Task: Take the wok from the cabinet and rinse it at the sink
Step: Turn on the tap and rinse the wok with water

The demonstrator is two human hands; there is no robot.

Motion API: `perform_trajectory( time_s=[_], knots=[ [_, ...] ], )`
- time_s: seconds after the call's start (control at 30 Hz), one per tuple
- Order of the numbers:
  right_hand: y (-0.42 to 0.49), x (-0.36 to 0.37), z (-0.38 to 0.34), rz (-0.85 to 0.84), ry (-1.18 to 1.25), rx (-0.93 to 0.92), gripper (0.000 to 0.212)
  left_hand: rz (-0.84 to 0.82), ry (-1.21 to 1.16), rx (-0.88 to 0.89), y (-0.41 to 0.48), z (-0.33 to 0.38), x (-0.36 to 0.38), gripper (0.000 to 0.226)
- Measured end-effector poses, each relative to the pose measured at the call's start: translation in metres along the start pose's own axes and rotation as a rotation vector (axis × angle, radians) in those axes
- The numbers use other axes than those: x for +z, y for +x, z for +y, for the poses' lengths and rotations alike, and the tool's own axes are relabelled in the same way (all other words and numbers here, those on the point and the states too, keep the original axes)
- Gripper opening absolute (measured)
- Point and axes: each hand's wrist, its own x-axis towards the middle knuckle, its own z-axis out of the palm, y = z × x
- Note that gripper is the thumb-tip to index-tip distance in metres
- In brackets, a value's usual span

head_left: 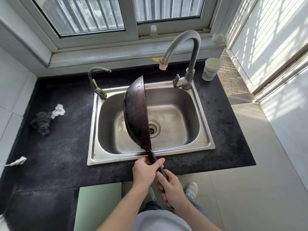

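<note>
A dark, wet wok [135, 112] stands on edge over the steel sink [205, 144], its rounded underside facing left and its rim running from the back of the basin to the front. Water drops bead on its outer surface. My left hand [145, 170] grips the black handle close to the wok. My right hand [170, 187] grips the handle's end, just below the counter edge. The tall curved faucet [191, 47] arcs over the basin with its pink-tipped spout above the wok's far end; no water stream shows. The drain [154, 128] sits right of the wok.
A small second tap [96, 80] stands at the sink's back left. A steel scourer [41, 121] and crumpled tissue [58, 110] lie on the black counter [66, 147] to the left. A paper cup [210, 69] stands back right. A green cabinet door [98, 205] is below.
</note>
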Motion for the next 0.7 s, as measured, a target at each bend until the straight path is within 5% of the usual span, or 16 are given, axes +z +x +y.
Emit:
perform_trajectory(
  time_s=[0.7],
  knots=[
    [0.005,0.0016,-0.0011,-0.079,0.047,0.022,0.019,0.066,-0.033,-0.03,0.003,-0.0017,-0.0039,0.023]
  ],
)
